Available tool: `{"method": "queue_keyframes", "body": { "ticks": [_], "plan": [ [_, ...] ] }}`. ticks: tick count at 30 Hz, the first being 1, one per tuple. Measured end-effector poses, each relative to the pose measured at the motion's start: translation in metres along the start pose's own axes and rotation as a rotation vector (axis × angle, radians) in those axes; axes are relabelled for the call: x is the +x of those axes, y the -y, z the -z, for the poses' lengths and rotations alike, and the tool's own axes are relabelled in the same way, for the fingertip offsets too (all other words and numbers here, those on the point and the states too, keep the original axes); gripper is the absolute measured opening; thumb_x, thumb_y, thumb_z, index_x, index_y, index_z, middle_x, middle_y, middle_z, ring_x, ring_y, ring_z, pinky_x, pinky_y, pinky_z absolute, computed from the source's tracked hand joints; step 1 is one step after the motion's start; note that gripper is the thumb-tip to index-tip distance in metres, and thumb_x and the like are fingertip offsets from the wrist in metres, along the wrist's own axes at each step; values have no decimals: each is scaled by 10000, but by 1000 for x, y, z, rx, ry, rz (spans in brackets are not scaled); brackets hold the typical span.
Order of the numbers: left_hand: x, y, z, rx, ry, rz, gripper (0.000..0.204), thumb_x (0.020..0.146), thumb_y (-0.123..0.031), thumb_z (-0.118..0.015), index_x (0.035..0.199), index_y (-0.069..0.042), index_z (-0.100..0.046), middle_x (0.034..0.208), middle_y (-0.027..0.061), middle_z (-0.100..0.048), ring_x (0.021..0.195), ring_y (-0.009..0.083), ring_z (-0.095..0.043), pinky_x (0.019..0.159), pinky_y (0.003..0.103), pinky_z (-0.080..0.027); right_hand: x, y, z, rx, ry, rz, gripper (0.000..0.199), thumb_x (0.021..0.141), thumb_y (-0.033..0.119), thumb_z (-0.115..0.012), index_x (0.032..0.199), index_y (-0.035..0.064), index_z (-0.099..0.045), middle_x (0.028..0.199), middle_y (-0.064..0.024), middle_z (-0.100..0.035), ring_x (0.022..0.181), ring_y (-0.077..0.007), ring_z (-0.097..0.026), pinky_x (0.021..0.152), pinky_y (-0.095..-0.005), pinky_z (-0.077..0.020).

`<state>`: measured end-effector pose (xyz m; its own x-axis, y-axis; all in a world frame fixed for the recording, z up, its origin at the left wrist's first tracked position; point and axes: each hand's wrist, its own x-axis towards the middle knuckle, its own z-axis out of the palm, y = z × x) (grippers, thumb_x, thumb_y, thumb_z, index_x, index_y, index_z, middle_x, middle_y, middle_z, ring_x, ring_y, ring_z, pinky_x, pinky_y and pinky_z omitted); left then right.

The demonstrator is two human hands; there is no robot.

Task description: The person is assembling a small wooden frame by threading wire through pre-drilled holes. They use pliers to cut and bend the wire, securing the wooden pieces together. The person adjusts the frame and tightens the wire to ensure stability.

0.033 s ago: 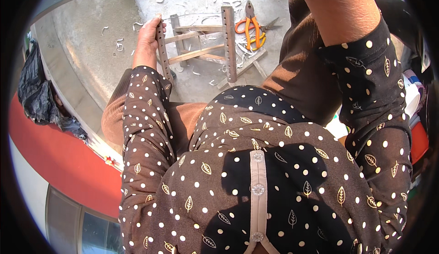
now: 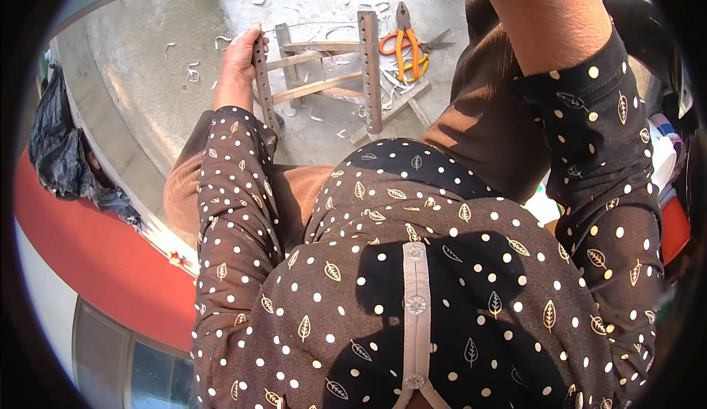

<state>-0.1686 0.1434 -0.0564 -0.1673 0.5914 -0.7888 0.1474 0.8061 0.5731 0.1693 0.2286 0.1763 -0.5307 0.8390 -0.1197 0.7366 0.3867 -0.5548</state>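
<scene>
One black plastic bag (image 2: pixel 55 133) lies crumpled at the far left, well apart from the work. White curled scraps (image 2: pixel 194 72) are scattered over the concrete floor (image 2: pixel 158 92). Next, the left hand (image 2: pixel 239 54) is closed around the upper end of the left post (image 2: pixel 264 85), thumb near its top. This post belongs to a wooden frame (image 2: pixel 317 87) standing between the person's knees, its crossbars joining drilled uprights. The frame appears stiff and fairly light, dry rather than slippery; its thin crossbars seem the weaker parts, so the posts are the sounder hold. A thin cord (image 2: pixel 324 22) spans from near the left hand to the top of the right post (image 2: pixel 370 74), obstructing access from above; whether the fingers also pinch it cannot be told. Just right of that post, pliers (image 2: pixel 402 29) with orange handles lie against scissors (image 2: pixel 434 43), crowding that side. Wooden strips (image 2: pixel 401 107) lie below the tools; their attachment is unclear. Farther right, the bent right leg (image 2: pixel 490 107) limits room. The right forearm (image 2: pixel 549 18) leaves the upper edge; its hand and fingers are out of view, their state unknown.
</scene>
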Motion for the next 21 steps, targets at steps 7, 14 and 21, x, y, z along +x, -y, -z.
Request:
{"method": "queue_keyframes", "body": {
  "ticks": [7,14,21],
  "plan": [
    [-9,3,0,18,-19,-31,294,829,-367,-668,913,-93,-605,793,33,-632,687,139,-581,610,293,-455,0,10,-1,-19,1,8,322,777,319,-661,925,37,-705,879,-187,-667,844,-332,-640,742,-407,-503],
    [-10,10,-2,16,-88,-116,365,790,-380,-713,935,-55,-633,827,30,-617,738,126,-562,677,287,-440,-3,11,0,-45,24,-24,339,801,336,-654,949,33,-697,897,-180,-669,846,-333,-636,732,-407,-499],
    [-44,-41,17,60,-387,-350,366,790,-334,-727,934,-7,-648,880,22,-627,809,131,-542,764,266,-423,6,4,-18,-68,112,-175,329,799,310,-632,951,23,-688,912,-193,-665,874,-342,-633,756,-423,-490]
  ]
}}
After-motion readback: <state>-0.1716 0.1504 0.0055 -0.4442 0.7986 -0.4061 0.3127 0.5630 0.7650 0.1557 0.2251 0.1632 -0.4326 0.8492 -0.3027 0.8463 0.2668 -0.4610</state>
